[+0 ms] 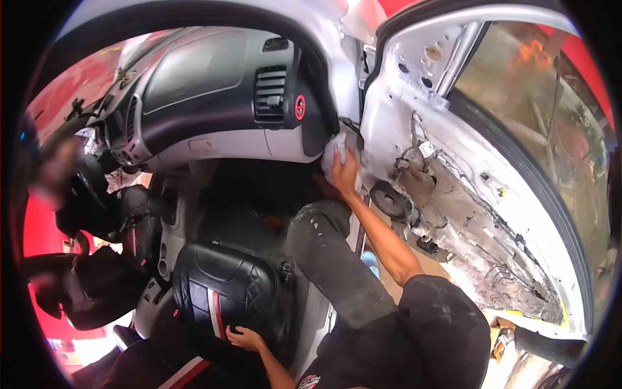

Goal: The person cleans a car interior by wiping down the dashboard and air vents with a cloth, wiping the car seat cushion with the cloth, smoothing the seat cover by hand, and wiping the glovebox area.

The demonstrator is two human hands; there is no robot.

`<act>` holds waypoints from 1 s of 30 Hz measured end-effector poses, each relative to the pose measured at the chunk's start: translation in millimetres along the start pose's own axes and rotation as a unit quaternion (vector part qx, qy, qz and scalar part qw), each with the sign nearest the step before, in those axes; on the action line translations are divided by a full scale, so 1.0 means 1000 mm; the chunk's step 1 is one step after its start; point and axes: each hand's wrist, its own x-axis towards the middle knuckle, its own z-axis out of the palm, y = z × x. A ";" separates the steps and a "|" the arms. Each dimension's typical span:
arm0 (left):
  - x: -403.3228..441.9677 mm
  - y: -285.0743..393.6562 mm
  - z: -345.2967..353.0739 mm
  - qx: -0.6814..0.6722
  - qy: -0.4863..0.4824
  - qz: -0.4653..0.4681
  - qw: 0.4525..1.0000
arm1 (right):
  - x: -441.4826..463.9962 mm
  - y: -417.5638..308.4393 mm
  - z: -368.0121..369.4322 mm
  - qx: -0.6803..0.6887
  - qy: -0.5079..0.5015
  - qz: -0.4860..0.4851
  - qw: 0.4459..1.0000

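Note:
My right hand presses a crumpled whitish cloth against the car body, beside the dashboard's end at the front of the door opening. Its fingers are bent over the cloth. Lower down, my left hand is at the edge of the black passenger seat, near the seat's red and white stripe. The left fingers are loosely spread with nothing visible in them; whether they bear on the seat I cannot tell. My knee, in dusty dark trousers, is bent in the doorway.
The car door stands wide open on the right, its inner trim off, with wiring and a round speaker exposed. The dashboard spans the front. Another person, blurred, is on the far left near the steering wheel.

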 end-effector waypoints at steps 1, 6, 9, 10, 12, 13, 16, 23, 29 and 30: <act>0.001 0.001 0.001 -0.002 0.004 0.002 1.000 | 0.026 -0.036 0.007 0.020 0.048 -0.038 0.998; 0.000 -0.003 0.003 -0.005 0.013 0.000 1.000 | 0.099 -0.196 0.019 0.136 0.135 -0.030 0.981; -0.001 0.005 -0.004 -0.021 0.000 -0.014 1.000 | 0.087 -0.212 0.016 0.143 0.110 -0.131 0.975; 0.000 -0.002 -0.002 -0.016 0.006 -0.005 1.000 | 0.081 -0.206 0.011 0.123 0.092 -0.169 0.973; 0.002 -0.008 0.008 -0.012 0.019 0.006 1.000 | 0.083 -0.205 0.007 0.114 0.047 -0.201 0.972; 0.001 -0.007 0.007 -0.008 0.014 0.003 1.000 | 0.094 -0.215 0.005 0.089 0.038 -0.220 0.971; -0.002 -0.008 0.005 -0.011 0.022 0.014 1.000 | 0.142 -0.247 0.009 -0.027 0.033 -0.285 0.957; -0.004 0.001 -0.001 -0.022 0.017 -0.006 1.000 | 0.075 -0.220 -0.023 -0.006 -0.177 -0.352 0.919; 0.009 0.002 -0.005 -0.041 -0.042 -0.029 0.998 | 0.058 -0.286 -0.031 0.063 -0.431 -0.269 0.859; 0.023 -0.005 -0.004 -0.077 -0.096 -0.053 0.991 | 0.050 -0.297 -0.028 0.060 -0.455 -0.267 0.847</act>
